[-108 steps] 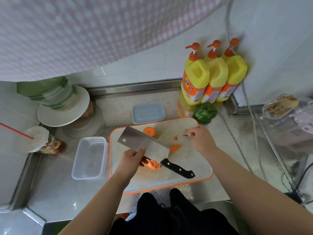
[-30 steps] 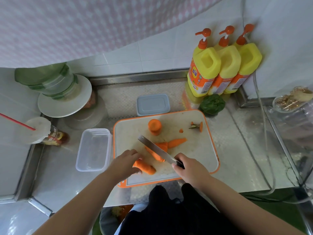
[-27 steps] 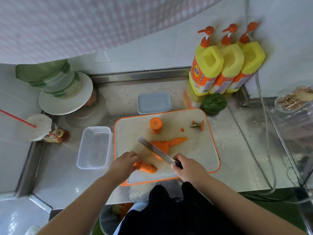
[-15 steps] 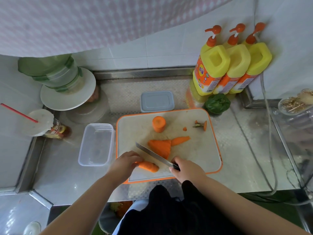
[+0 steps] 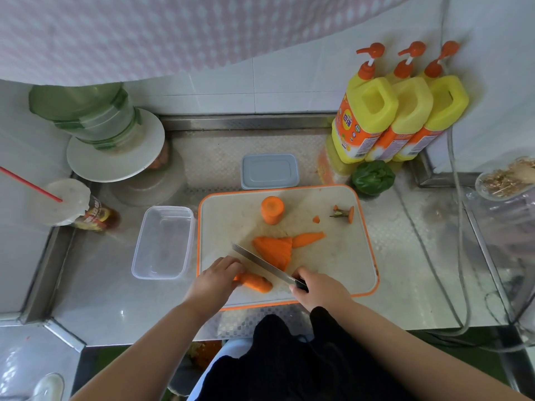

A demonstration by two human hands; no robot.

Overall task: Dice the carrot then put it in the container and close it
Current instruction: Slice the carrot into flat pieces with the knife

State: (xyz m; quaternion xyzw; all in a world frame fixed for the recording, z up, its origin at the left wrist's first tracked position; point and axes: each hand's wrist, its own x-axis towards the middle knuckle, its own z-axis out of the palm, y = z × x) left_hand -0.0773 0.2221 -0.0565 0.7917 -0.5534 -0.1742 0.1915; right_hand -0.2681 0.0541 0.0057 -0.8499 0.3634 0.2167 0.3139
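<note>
left hand (image 5: 215,280) pins a carrot piece (image 5: 254,282) down at the board's (image 5: 333,264) six o'clock edge, fingers curled over it. right hand (image 5: 318,290) grips the knife (image 5: 260,263) handle, blade angled just beside fanned slices (image 5: 275,250). a carrot chunk (image 5: 272,209) stands upright at twelve o'clock. open container (image 5: 163,241) sits on the counter (image 5: 101,285) at nine o'clock, its lid (image 5: 269,170) lying just beyond the board.

knife handle (image 5: 299,283) hidden in r hand (image 5: 320,290)

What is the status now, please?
Left hand holds carrot piece; right hand grips knife. Container open, no carrot inside. Nothing blocking.
</note>
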